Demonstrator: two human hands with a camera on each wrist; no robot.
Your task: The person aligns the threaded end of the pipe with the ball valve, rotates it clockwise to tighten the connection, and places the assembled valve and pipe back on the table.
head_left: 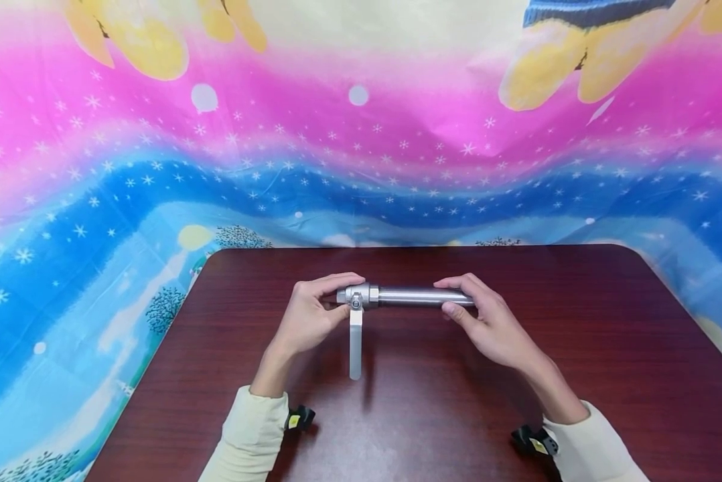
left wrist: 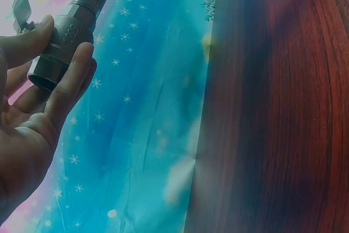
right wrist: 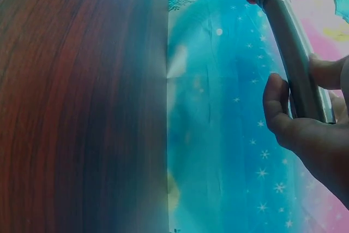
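Observation:
A silver ball valve (head_left: 357, 294) with a long flat lever handle (head_left: 355, 348) is joined to a shiny metal pipe (head_left: 418, 296). My left hand (head_left: 313, 314) grips the valve body between thumb and fingers; the valve's open end (left wrist: 46, 75) faces back toward the palm in the left wrist view. With thumb and fingers, my right hand (head_left: 490, 321) holds the pipe's far end. The pipe lies level from left to right in the head view, and the lever points toward me, its shadow falling on the table beside it.
A dark red-brown wooden table (head_left: 433, 415) with rounded far corners lies under the hands. Behind and around it hangs a pink and blue cloth (head_left: 313, 161) printed with snowflakes. Black wrist cameras (head_left: 301, 418) are strapped at both cream sleeves (head_left: 249, 428).

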